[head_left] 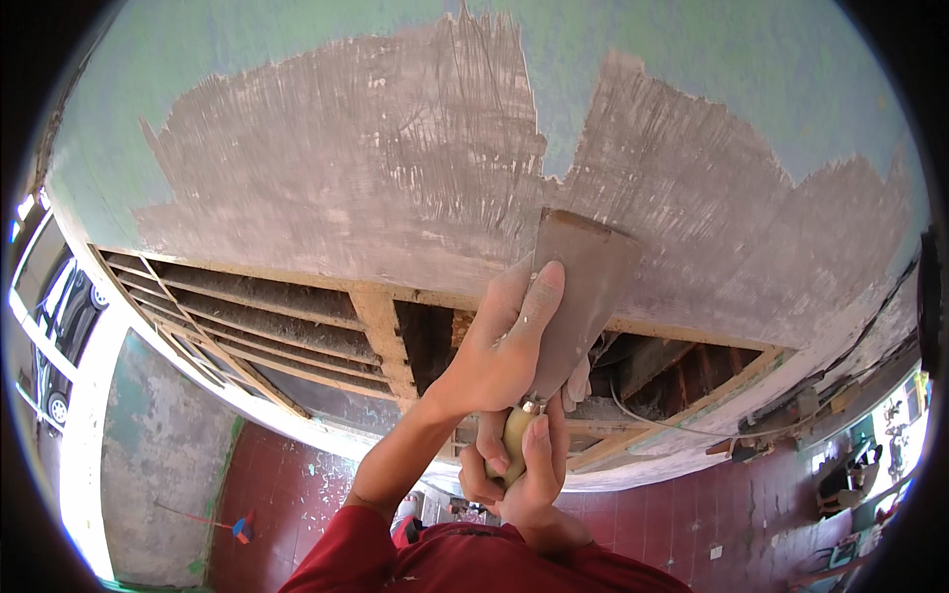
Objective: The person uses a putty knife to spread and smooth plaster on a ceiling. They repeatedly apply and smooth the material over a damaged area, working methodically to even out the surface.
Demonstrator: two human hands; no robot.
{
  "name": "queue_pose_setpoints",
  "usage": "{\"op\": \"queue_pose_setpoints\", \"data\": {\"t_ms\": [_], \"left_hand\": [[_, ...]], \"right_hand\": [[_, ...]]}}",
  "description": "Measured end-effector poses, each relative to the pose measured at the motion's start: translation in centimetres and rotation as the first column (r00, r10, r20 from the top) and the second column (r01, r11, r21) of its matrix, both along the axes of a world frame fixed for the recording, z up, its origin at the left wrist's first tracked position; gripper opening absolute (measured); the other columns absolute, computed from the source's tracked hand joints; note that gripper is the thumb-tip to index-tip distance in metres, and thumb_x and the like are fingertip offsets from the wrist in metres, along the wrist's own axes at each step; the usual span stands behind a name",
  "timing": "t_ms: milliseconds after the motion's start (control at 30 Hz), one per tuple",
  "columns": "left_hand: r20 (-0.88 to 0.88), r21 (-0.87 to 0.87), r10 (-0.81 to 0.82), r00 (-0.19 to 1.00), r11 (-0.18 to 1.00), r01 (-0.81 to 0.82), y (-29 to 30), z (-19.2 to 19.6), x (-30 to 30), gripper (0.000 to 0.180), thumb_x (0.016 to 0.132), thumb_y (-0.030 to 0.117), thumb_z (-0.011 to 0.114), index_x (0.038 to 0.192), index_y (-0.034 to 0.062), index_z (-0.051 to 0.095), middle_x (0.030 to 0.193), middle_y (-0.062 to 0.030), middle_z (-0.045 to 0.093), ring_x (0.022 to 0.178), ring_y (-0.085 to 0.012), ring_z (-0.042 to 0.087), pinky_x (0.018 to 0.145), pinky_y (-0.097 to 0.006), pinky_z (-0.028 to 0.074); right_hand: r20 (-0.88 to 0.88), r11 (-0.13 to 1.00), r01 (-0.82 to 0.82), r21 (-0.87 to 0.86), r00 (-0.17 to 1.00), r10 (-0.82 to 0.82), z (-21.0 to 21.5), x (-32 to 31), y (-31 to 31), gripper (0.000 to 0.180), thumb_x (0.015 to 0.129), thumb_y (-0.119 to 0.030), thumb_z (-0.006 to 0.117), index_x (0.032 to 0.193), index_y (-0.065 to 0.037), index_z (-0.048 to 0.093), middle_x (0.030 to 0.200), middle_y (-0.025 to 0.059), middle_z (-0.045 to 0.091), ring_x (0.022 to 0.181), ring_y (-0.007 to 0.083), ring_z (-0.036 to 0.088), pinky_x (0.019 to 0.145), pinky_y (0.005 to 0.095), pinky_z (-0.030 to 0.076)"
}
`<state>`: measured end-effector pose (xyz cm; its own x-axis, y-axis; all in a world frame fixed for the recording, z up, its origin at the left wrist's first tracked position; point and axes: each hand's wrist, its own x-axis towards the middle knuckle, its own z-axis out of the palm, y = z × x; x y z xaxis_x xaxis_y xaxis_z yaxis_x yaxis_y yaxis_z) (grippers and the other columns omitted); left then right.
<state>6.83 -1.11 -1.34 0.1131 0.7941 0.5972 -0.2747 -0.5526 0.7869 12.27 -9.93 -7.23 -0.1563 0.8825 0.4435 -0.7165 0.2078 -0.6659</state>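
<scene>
A wide-bladed scraper (590, 287) with a yellowish handle is held up against the wall, its broad edge on the scraped grey-brown area. My right hand (529, 469) is closed round the handle. Higher up, my left hand (504, 336) grips the blade, thumb on its near face and fingers partly hidden behind it. Pale dust coats the left thumb and fingers. Around the bare, streaked patch (326, 168), green paint (692, 40) remains on the wall, with a ragged border and a narrow green tongue just above the blade.
Below the scraped area run wooden frames with slats (267, 306) and dark openings. A thin cable (682, 430) droops at the right. Paint flakes lie on the red tiled floor (287, 474), near a blue-headed broom (242, 531). Vehicles (61, 346) show outside at the left.
</scene>
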Motion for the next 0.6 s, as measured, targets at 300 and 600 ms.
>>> {"op": "queue_pose_setpoints", "data": {"t_ms": [300,600], "left_hand": [[-0.04,-0.065,-0.02,0.999,0.998,0.017,-0.2,-0.2,-0.4,0.041,0.101,0.036,0.044,0.111,-0.0022,0.056,0.091,-0.0057,0.06,0.081,-0.0096,0.054,0.07,-0.024,0.045],[0.168,-0.009,-0.325,0.931,0.944,0.331,-1.2,-1.4,-3.4,0.058,0.101,0.048,0.034,0.128,-0.0042,0.037,0.088,-0.0205,0.065,0.082,-0.0243,0.066,0.073,-0.032,0.053]], "right_hand": [[0.053,0.999,0.034,-0.002,0.998,-0.034,0.2,0.4,0.4,0.052,0.101,-0.038,0.031,0.144,-0.011,0.019,0.065,0.0078,0.039,0.03,0.011,0.025,0.027,0.0252,0.023],[0.271,0.943,0.242,0.228,0.915,-0.3,0.0,2.9,0.1,0.053,0.099,-0.044,0.032,0.114,0.006,0.038,0.066,0.0127,0.052,0.04,0.0111,0.037,0.035,0.0238,0.029]]}}
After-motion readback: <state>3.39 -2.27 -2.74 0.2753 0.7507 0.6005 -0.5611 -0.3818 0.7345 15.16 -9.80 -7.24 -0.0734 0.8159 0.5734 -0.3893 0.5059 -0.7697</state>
